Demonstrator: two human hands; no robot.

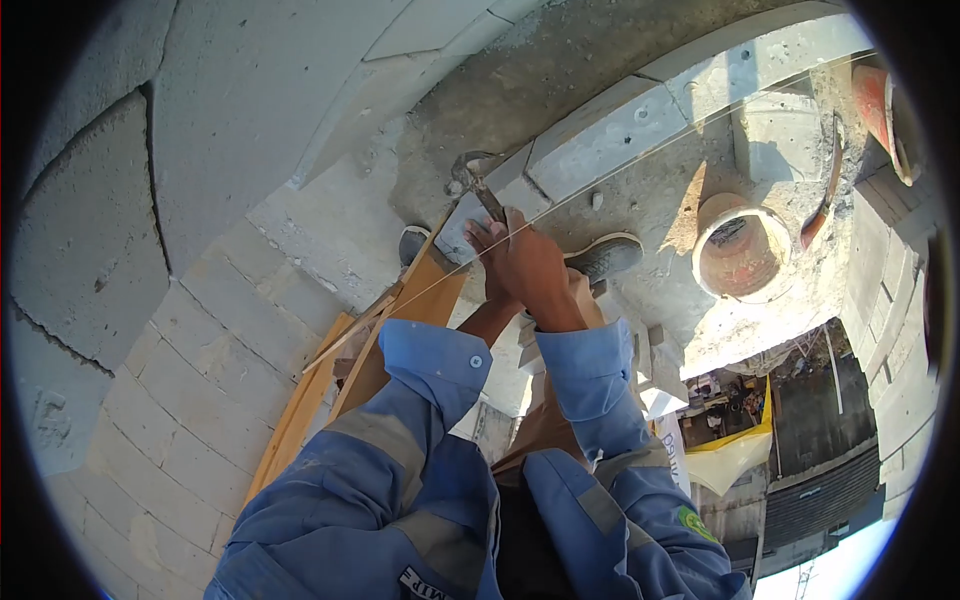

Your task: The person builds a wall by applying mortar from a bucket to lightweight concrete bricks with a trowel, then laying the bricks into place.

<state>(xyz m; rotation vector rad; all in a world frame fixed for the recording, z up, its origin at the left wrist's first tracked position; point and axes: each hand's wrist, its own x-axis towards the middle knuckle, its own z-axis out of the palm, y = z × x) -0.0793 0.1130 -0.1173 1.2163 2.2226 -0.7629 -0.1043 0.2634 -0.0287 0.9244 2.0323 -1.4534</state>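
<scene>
Right hand (540, 265): clenching around the handle of a metal tool (478, 185), which is sticking out toward the far block wall (610, 135). Left hand (490, 245): pressing against the right one, grip unclear. Taut string line (640, 160): running rightward past both hands. Bucket (740, 250): standing well apart, right.

Curved metal hook tool (478, 188) and taut string line (640, 155)
The rusty tool lies slanted over a grey block's corner, hooked end up-left; the thin string runs diagonally across the blocks.
</scene>
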